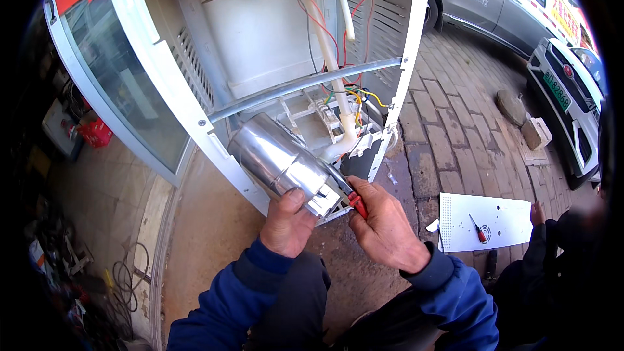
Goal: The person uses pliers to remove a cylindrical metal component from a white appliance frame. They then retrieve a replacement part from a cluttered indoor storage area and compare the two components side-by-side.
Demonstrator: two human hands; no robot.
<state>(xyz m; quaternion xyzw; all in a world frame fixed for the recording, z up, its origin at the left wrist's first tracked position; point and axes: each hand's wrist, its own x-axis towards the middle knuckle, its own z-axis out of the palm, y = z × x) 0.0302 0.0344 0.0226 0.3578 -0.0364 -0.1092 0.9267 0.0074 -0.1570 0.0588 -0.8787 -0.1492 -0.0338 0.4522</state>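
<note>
Cylinder [276,149] at the cabinet mouth: handling notes

Location: polished metal cylinder lies tilted in the lower front of the open white cabinet [260,49], below the curved metal bar [305,88]. Upper end points away from the person, toward the left post; lower end comes out toward the hands. From where I stand, contact with the post cannot be settled.

Left hand [288,224]: thumb pressed on the lower end; fingers curled beneath, mostly hidden. Reads as a supporting grip.

Right hand [385,226]: fingers closed around the red-handled tool [357,203], its dark shaft running up along the cylinder's right side. Whether the tip touches metal, I cannot tell.

Handling (judged): wall looks stiff, probably thin sheet, so prone to dents rather than breakage. Weight unknown; moderate if hollow, clearly more if filled. Mirror finish likely slippery, worse with damp or oily skin. A thumb at one end alone would leave the far end free to swing.

Hold: best taken with a palm under the mid-body, near the seam, plus a second hand at the lower rim. Avoid lifting by the white fitting [322,203], strength unproven. Pale pipe [343,131] and loose wires [354,94] sit close on the right; snag risk.
</note>
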